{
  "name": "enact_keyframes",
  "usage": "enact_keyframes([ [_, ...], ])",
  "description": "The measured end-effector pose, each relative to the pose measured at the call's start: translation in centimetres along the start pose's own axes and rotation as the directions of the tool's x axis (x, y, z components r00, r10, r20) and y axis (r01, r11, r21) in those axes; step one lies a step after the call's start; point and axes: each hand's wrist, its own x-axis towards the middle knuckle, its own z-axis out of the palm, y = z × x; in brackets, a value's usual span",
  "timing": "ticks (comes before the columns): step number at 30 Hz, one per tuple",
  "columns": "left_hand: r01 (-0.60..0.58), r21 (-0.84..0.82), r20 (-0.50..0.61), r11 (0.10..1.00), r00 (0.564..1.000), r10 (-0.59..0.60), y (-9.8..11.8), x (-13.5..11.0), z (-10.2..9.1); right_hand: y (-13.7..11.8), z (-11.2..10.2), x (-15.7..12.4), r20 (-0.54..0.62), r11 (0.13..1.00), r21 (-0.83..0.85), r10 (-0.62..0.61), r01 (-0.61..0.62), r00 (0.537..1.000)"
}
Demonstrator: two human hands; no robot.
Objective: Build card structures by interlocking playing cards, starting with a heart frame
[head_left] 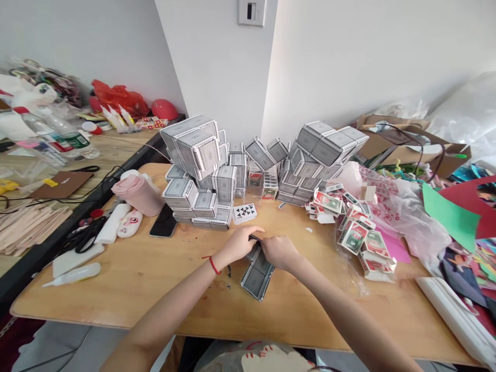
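Note:
Near the table's middle, my left hand (pixel 242 243), with a red string on its wrist, closes its fingers on the far end of a piece made of grey-backed playing cards (pixel 258 278). My right hand (pixel 282 253) is closed on the same end from the right, its fingers curled and partly hidden. The piece's near end points towards me, low over or on the tabletop; I cannot tell whether it touches. Beyond my hands a loose card, a club (pixel 245 213), lies face up beside the left stack of card boxes (pixel 201 201).
Another stack of card boxes (pixel 310 165) stands back right. Opened card packs (pixel 356 235) are piled at right, by plastic bags and coloured paper. At left lie a phone (pixel 163 221), a pink roll (pixel 141 194), scissors (pixel 91 235) and a glue bottle (pixel 75 274).

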Motion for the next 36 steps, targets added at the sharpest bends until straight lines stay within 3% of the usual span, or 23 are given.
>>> enact_keyframes([
  [3,0.107,-0.093,-0.131,0.990,0.984,-0.119,-0.7,-0.6,0.2,-0.1,0.1,-0.8,0.053,0.998,-0.044,0.039,-0.037,0.998],
  [5,0.183,-0.058,-0.120,0.981,0.975,-0.189,-1.0,-1.1,0.2,-0.2,0.2,-1.0,0.053,0.997,-0.027,0.072,-0.070,0.996],
  [10,0.167,0.086,-0.037,0.982,0.986,-0.165,-0.5,-1.1,0.4,-0.8,0.7,0.2,0.012,0.985,0.103,0.140,-0.141,0.990],
  [13,0.195,0.151,-0.059,0.969,0.980,-0.188,-0.2,-0.8,0.8,-1.1,1.2,1.1,0.021,0.984,0.124,0.123,-0.125,0.992],
  [17,0.183,0.091,-0.129,0.979,0.977,-0.171,-0.9,-0.7,1.5,-0.8,1.6,1.4,-0.014,0.988,0.137,0.077,-0.074,0.997],
  [20,0.161,0.055,-0.095,0.985,0.983,-0.155,-1.6,-0.6,1.8,-0.5,1.7,1.4,-0.038,0.982,0.175,0.083,-0.075,0.996],
  [23,0.126,-0.008,-0.071,0.992,0.989,-0.126,-1.6,0.2,2.0,-0.5,1.7,1.5,-0.073,0.956,0.256,0.165,-0.142,0.984],
  [27,0.091,-0.110,-0.050,0.990,0.994,-0.097,-0.3,1.6,1.7,-0.7,1.6,1.5,-0.068,0.894,0.302,0.367,-0.331,0.928],
  [29,0.095,-0.032,-0.022,0.995,0.995,-0.096,0.5,1.8,1.0,-0.7,1.7,1.3,-0.047,0.868,0.291,0.433,-0.402,0.900],
  [31,0.088,0.147,-0.002,0.985,0.996,-0.089,1.2,1.5,0.2,-0.5,1.8,0.9,-0.027,0.847,0.283,0.477,-0.450,0.879],
  [33,0.125,0.298,0.055,0.946,0.987,-0.148,1.7,0.9,-0.3,-0.4,1.9,0.6,-0.024,0.832,0.284,0.503,-0.476,0.864],
  [36,0.179,0.419,0.140,0.890,0.956,-0.258,2.2,-0.2,-0.2,-0.1,1.9,0.3,-0.081,0.855,0.299,0.465,-0.424,0.881],
])
